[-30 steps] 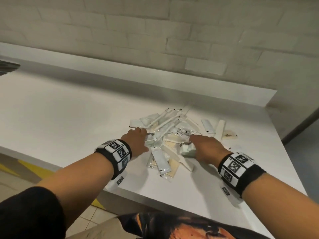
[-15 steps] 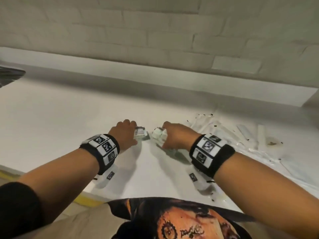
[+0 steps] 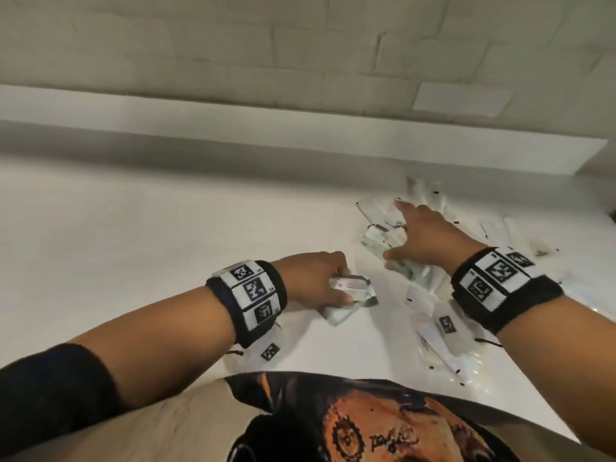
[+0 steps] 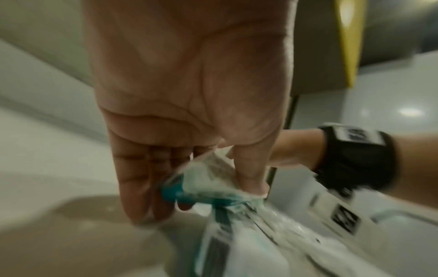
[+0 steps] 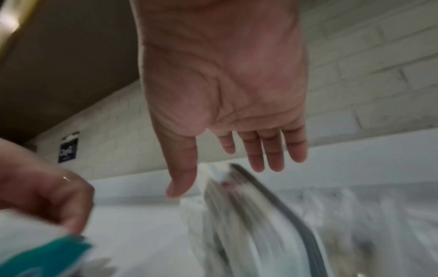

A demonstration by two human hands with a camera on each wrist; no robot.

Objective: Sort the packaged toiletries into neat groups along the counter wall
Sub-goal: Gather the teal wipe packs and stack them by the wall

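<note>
My left hand (image 3: 313, 281) pinches one crinkly plastic packet (image 3: 353, 296); my right hand (image 3: 423, 240), fingers spread, hovers over one packet pile (image 3: 430, 278) on the white bench (image 3: 133, 228).

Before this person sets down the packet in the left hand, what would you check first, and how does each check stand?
1. Left hand holds its packet firmly: ok, thumb and fingers pinch it.
2. Right hand free: ok, fingers straight over the pile.
3. Room by the counter wall: ok, bare counter ahead of the left hand.
4. Kind of packet known: cannot tell, print blurred.
5. Groups already started at the wall: not ok, none visible.
</note>
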